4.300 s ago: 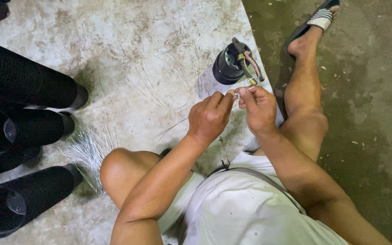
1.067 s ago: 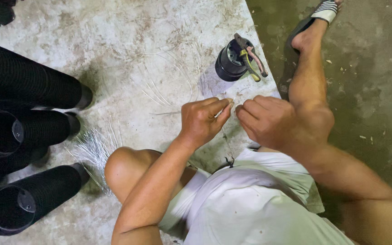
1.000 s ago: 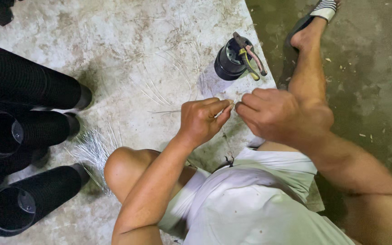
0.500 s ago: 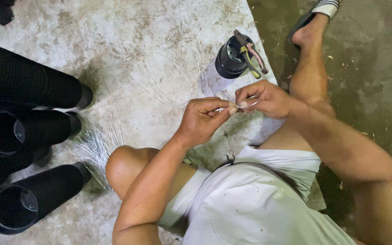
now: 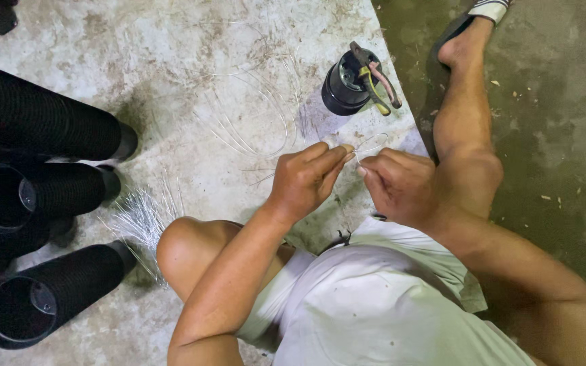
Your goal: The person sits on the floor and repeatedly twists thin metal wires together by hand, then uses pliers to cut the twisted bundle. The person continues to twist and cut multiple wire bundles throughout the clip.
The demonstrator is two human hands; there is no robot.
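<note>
Both hands, left hand (image 5: 304, 179) and right hand (image 5: 398, 186), are now pinching thin wire (image 5: 367, 144) again, the right having dropped back toward five o'clock, twisting continuing.

A thin, pale wire (image 5: 367, 144), looped, is pinched between both hands.

A thin, shiny metal wire (image 5: 367, 144) is being pinched between the left hand (image 5: 304, 179) and the right hand (image 5: 397, 186). More thin wires of bright, silvery metal are being kept in a bundle (image 5: 140, 220) on the floor (image 5: 191, 74), which is being seen as rough, matt concrete, pale and stained. Black plastic pots (image 5: 42, 129) with fine ribs are being shown in stacks, matt and dark. Pliers (image 5: 376, 74) with smooth rubber-like handles are being rested on a black plastic pot (image 5: 342, 88). Soft, matt white cloth is being worn as shorts (image 5: 374, 305).
</note>
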